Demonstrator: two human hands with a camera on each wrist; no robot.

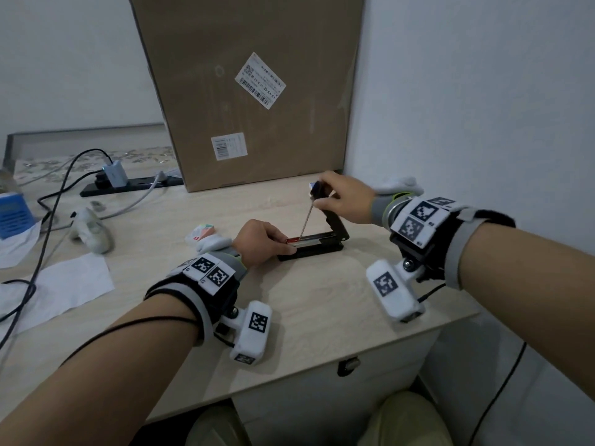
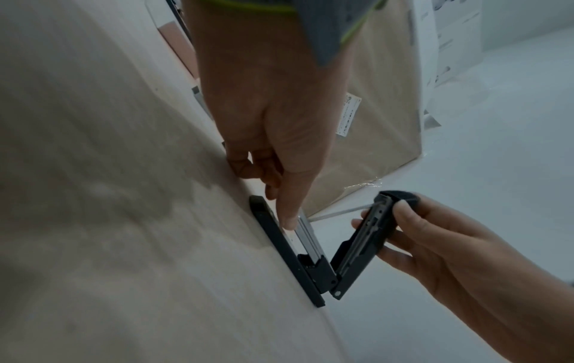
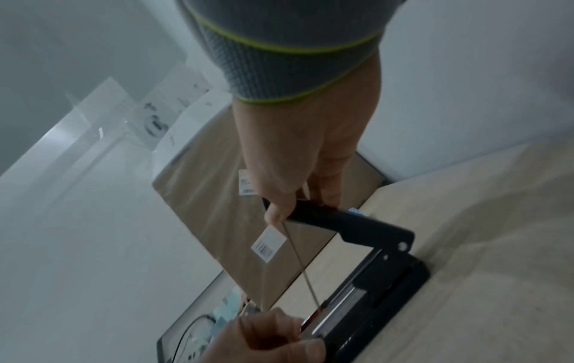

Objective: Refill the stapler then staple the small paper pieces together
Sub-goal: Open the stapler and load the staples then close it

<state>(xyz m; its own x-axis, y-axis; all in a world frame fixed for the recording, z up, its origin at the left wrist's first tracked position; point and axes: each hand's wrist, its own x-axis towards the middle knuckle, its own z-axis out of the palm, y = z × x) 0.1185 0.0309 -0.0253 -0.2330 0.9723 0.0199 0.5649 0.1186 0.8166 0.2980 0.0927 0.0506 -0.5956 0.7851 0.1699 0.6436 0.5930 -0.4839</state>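
Note:
A black stapler (image 1: 317,251) lies on the wooden desk (image 1: 322,300) with its base flat and its lid (image 1: 336,220) swung up. My right hand (image 1: 317,196) grips the raised end of the lid (image 3: 351,223). A thin spring rod (image 1: 304,222) slants from the lid down to the silver staple channel (image 3: 341,309), which shows red at its front end. My left hand (image 1: 288,244) pinches the front end of that channel between thumb and forefinger (image 2: 289,221). A small pink-and-green packet (image 1: 203,235) lies left of the left hand; what it holds I cannot tell.
A tall cardboard box (image 1: 251,91) leans on the wall behind the stapler. At the left are a power strip (image 1: 128,183) with cables, a white controller (image 1: 93,233), a white sheet (image 1: 61,288) and a blue box (image 1: 13,214). The wall (image 1: 467,107) stands close on the right.

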